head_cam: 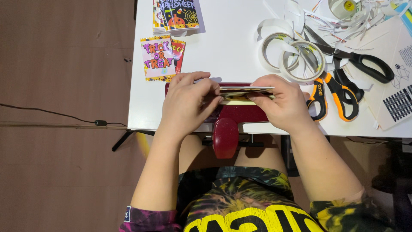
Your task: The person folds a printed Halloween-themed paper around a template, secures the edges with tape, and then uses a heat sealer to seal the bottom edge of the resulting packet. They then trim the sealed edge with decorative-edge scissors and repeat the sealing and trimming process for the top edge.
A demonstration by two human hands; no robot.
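Note:
My left hand (187, 103) and my right hand (283, 103) pinch the two ends of a thin stack of flat cards (245, 93), held edge-on between them. The stack sits just above a dark red hole punch (234, 116) that stands at the front edge of the white table (231, 47). The punch's rounded red lever (225, 137) hangs out over the table edge toward my lap. Part of the punch is hidden under my fingers.
Colourful printed cards (158, 58) lie left of the punch, with a taller stack (176, 16) behind them. To the right are rolls of tape (296, 56), black scissors (365, 64), orange-handled scissors (339, 92), paper strips (343, 21) and a white sheet (399, 99). A cable (51, 114) runs over the wooden floor.

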